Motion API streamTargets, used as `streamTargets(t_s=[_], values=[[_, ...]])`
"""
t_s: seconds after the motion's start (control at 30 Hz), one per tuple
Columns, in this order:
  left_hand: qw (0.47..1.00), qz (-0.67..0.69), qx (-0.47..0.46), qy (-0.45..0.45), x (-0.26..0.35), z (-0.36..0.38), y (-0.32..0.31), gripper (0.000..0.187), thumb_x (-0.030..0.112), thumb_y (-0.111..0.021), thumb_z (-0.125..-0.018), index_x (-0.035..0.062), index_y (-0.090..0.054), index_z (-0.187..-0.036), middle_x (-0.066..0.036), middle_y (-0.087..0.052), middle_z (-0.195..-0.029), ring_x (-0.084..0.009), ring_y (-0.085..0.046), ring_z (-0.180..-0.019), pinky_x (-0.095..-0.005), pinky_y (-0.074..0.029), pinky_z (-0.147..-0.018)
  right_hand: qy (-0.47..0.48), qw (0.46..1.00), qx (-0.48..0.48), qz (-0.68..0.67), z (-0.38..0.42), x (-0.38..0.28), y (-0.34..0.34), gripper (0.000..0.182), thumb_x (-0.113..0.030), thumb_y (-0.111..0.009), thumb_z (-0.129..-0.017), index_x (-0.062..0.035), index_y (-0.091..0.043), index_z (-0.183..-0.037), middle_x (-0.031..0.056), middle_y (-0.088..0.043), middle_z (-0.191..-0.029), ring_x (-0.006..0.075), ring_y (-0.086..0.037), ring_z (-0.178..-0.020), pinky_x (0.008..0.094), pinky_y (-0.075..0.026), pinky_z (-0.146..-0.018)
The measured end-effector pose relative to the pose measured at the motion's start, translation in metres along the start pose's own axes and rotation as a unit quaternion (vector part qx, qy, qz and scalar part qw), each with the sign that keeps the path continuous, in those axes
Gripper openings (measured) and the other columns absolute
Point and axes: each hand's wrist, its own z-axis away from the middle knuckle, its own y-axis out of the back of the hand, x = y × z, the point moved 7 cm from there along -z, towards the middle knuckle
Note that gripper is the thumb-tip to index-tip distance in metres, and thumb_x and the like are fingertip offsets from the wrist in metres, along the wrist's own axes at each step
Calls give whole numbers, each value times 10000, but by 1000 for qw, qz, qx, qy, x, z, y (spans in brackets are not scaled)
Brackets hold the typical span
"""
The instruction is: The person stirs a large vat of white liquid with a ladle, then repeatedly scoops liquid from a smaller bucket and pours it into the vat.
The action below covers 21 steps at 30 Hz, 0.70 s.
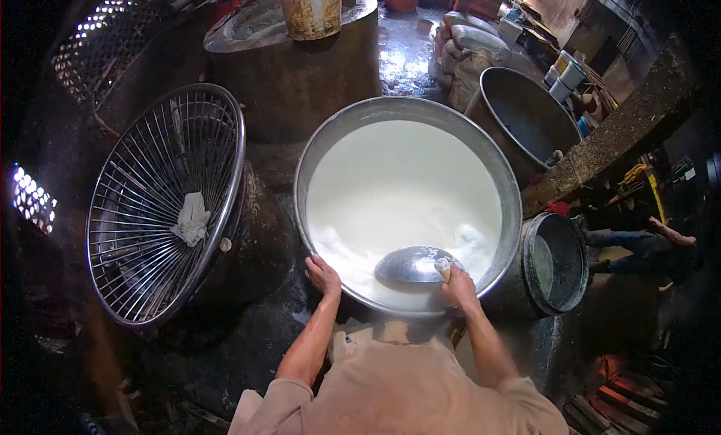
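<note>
A wide round metal vat [302,202] holds white, milky liquid [402,172] with some froth near its front edge. My left hand [323,276] grips the vat's rim at the front left, its fingers curled over the edge. In my right hand [460,286], at the front right of the vat, is the short handle of a large, shiny metal scoop [411,264]. The bowl of the scoop lies at the surface of the liquid, and its lower edge seems partly under it.
A barred metal basket [236,157] with a white cloth [193,219] stands left. Behind is a round stove-like block [300,75] bearing a stained bucket [312,13]. Two more vessels, a large tub [487,90] and a drum [532,258], stand right. Another person's legs [623,242] show far right.
</note>
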Motion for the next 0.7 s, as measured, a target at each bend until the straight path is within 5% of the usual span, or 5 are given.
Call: streamTargets(t_s=[0.3,0.7], values=[[1000,-7,20,-1,0,-1,5,333,287,-354,-926,-15,-464,-1015,-257,-545,-927,-437,-482,-887,-488,-337,-796,-45,999,-11,7,33,52,84,458,-124,-575,-661,2,-492,-1093,255,-595,-921,415,-560,-892,472,-456,-783],[1000,-4,27,-4,3,-3,8,335,287,-371,-918,-18,-486,-994,-265,-548,-923,-435,-492,-883,-489,-364,-761,66,995,39,-67,6,104,191,543,-128,-620,-605,-27,-520,-1129,225,-594,-974,375,-569,-918,422,-458,-812]])
